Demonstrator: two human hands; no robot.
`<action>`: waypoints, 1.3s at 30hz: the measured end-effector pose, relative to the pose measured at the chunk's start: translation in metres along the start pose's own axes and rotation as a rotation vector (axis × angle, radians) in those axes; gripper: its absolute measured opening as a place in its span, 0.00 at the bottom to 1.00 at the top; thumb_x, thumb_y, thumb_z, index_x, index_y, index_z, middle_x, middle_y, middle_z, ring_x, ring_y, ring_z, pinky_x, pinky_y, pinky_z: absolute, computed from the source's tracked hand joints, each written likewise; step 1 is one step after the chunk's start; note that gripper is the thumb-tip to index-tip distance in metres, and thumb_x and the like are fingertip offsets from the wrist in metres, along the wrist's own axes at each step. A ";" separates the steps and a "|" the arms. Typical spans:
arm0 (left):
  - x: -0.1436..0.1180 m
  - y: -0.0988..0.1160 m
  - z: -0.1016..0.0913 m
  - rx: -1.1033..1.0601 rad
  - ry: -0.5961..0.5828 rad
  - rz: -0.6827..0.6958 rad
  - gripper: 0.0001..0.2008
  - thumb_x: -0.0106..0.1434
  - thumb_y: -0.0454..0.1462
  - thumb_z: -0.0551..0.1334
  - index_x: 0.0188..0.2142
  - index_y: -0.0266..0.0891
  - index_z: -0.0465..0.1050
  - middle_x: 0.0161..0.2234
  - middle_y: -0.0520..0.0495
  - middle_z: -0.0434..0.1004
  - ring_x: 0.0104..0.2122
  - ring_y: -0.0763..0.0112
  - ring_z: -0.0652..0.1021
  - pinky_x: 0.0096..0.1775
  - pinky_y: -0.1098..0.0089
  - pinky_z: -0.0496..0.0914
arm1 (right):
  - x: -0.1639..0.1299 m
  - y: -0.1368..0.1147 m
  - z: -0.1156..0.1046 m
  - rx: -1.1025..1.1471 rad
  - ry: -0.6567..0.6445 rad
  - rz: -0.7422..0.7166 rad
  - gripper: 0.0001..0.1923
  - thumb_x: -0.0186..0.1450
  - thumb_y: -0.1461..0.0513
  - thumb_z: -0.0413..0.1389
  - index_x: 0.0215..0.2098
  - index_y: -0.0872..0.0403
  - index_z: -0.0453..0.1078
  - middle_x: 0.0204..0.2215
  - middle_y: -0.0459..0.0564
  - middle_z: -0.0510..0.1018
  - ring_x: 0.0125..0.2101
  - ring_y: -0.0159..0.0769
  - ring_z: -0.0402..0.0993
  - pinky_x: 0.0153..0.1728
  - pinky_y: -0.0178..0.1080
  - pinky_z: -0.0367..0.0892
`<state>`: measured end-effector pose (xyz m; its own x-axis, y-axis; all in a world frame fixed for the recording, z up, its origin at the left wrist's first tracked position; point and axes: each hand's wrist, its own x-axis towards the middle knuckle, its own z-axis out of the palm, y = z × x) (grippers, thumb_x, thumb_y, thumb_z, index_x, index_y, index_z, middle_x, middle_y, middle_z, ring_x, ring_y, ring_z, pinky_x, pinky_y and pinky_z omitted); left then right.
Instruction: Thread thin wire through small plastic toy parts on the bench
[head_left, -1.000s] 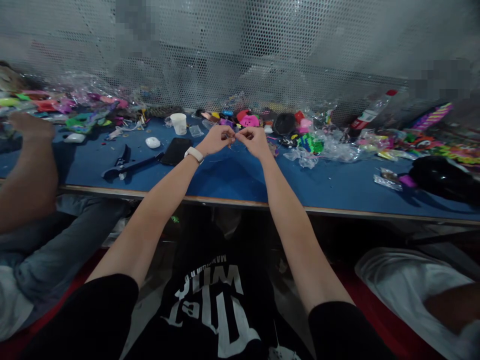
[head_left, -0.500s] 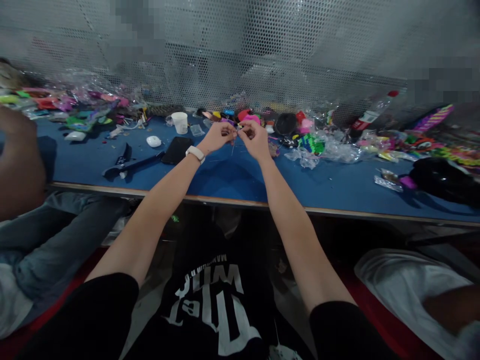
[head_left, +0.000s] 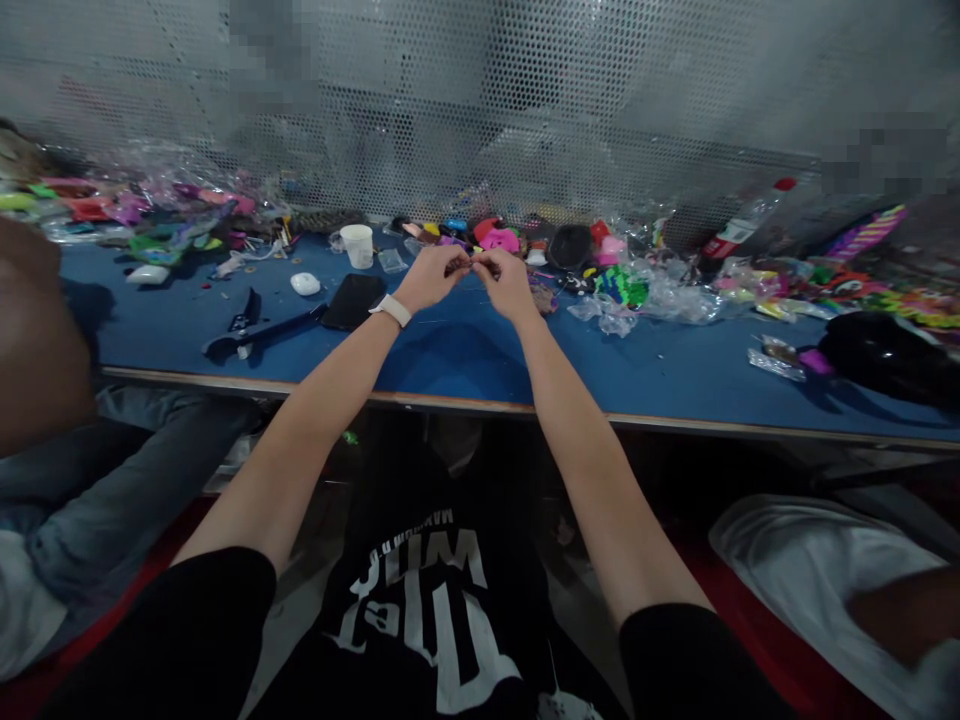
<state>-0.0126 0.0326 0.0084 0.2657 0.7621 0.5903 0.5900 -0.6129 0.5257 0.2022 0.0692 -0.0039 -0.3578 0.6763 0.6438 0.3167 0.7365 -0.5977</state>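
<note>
My left hand (head_left: 431, 277) and my right hand (head_left: 508, 281) meet fingertip to fingertip above the blue table (head_left: 465, 350), both pinched on a small thin item (head_left: 472, 266) held between them; it is too small to identify. A white band (head_left: 390, 309) circles my left wrist. Just behind my hands lies a heap of small colourful plastic pieces (head_left: 491, 238). A black phone (head_left: 352, 301) lies flat to the left of my left wrist.
A white cup (head_left: 358, 245), a white oval piece (head_left: 304, 284) and a black tool (head_left: 259, 330) lie at left. Crumpled clear plastic (head_left: 660, 295), a bottle (head_left: 739, 232) and a black object (head_left: 885, 355) are at right. Perforated mesh (head_left: 525, 110) backs the table. Another person's arm (head_left: 34, 340) is at left.
My hands have stayed together, shifting slightly while working the small item. The other person's arm at left has drawn back and come closer to the camera.
</note>
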 end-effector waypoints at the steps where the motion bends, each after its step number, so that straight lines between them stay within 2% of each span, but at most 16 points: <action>1: 0.000 0.002 -0.002 0.069 -0.012 0.018 0.04 0.78 0.39 0.70 0.47 0.42 0.83 0.44 0.39 0.88 0.52 0.49 0.87 0.60 0.52 0.80 | 0.001 0.004 0.001 0.016 -0.008 0.005 0.31 0.79 0.31 0.62 0.49 0.47 0.86 0.45 0.56 0.88 0.51 0.55 0.86 0.63 0.63 0.82; 4: -0.001 0.008 -0.008 0.238 -0.058 0.099 0.08 0.80 0.39 0.67 0.54 0.41 0.84 0.50 0.36 0.88 0.58 0.46 0.86 0.63 0.51 0.78 | 0.003 0.010 0.002 0.029 -0.017 -0.018 0.33 0.78 0.29 0.61 0.50 0.47 0.84 0.49 0.57 0.87 0.55 0.55 0.84 0.66 0.61 0.80; 7: -0.001 0.010 -0.011 0.342 -0.077 0.165 0.12 0.83 0.38 0.63 0.58 0.40 0.83 0.53 0.35 0.87 0.60 0.46 0.85 0.63 0.53 0.77 | 0.004 0.006 -0.001 0.012 -0.006 -0.060 0.34 0.76 0.27 0.61 0.49 0.45 0.82 0.55 0.59 0.85 0.63 0.59 0.80 0.73 0.66 0.74; 11: 0.000 0.012 -0.012 0.421 -0.088 0.167 0.14 0.83 0.37 0.60 0.59 0.39 0.83 0.55 0.33 0.87 0.60 0.46 0.85 0.63 0.53 0.77 | 0.005 0.002 -0.003 0.032 -0.013 -0.039 0.35 0.73 0.24 0.62 0.46 0.44 0.81 0.59 0.59 0.85 0.67 0.61 0.78 0.78 0.70 0.68; 14: 0.000 0.016 -0.012 0.419 -0.087 0.186 0.13 0.84 0.37 0.61 0.59 0.39 0.84 0.53 0.33 0.87 0.59 0.47 0.85 0.63 0.53 0.77 | 0.008 0.010 0.000 0.063 -0.038 0.011 0.37 0.74 0.24 0.61 0.42 0.45 0.81 0.60 0.59 0.84 0.67 0.60 0.78 0.79 0.69 0.67; 17: 0.000 0.019 -0.012 0.368 -0.077 0.194 0.13 0.84 0.38 0.62 0.58 0.40 0.84 0.51 0.35 0.88 0.57 0.49 0.86 0.63 0.53 0.78 | 0.010 0.018 0.003 0.097 -0.049 0.043 0.37 0.75 0.25 0.60 0.39 0.46 0.80 0.59 0.58 0.84 0.65 0.58 0.79 0.77 0.66 0.68; 20: 0.001 0.017 -0.009 0.258 -0.041 0.145 0.11 0.82 0.39 0.65 0.56 0.40 0.84 0.49 0.37 0.88 0.56 0.49 0.86 0.62 0.53 0.80 | 0.006 0.012 -0.001 0.062 -0.027 -0.007 0.33 0.76 0.28 0.63 0.42 0.45 0.81 0.55 0.56 0.85 0.63 0.57 0.80 0.76 0.67 0.70; 25: 0.003 0.006 -0.002 0.023 0.019 0.014 0.04 0.77 0.38 0.71 0.49 0.42 0.84 0.43 0.41 0.88 0.47 0.53 0.88 0.57 0.52 0.84 | -0.003 -0.014 -0.013 -0.072 -0.004 -0.098 0.32 0.75 0.29 0.65 0.51 0.44 0.84 0.53 0.58 0.88 0.63 0.64 0.82 0.76 0.73 0.71; 29: 0.003 0.002 0.001 -0.154 -0.004 -0.040 0.04 0.75 0.39 0.73 0.45 0.42 0.82 0.38 0.43 0.87 0.41 0.56 0.89 0.51 0.53 0.86 | -0.002 -0.017 -0.020 -0.087 -0.013 -0.088 0.30 0.75 0.30 0.66 0.51 0.43 0.85 0.53 0.58 0.91 0.65 0.67 0.82 0.75 0.77 0.71; 33: 0.002 0.005 0.003 -0.284 -0.025 -0.077 0.05 0.73 0.39 0.74 0.42 0.42 0.81 0.37 0.43 0.87 0.42 0.56 0.89 0.52 0.52 0.86 | 0.000 -0.014 -0.023 -0.062 -0.020 -0.078 0.24 0.74 0.34 0.70 0.47 0.43 0.86 0.52 0.58 0.91 0.66 0.69 0.81 0.75 0.80 0.69; 39: 0.001 0.011 0.002 -0.315 -0.001 -0.084 0.07 0.72 0.40 0.75 0.44 0.43 0.82 0.36 0.44 0.86 0.44 0.54 0.89 0.54 0.51 0.85 | -0.002 -0.018 -0.018 -0.070 -0.006 -0.077 0.21 0.79 0.38 0.68 0.47 0.44 0.84 0.51 0.59 0.88 0.67 0.68 0.79 0.77 0.79 0.68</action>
<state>-0.0040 0.0275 0.0135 0.2269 0.8129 0.5363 0.3453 -0.5821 0.7362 0.2133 0.0546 0.0141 -0.3886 0.6182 0.6832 0.3485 0.7851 -0.5120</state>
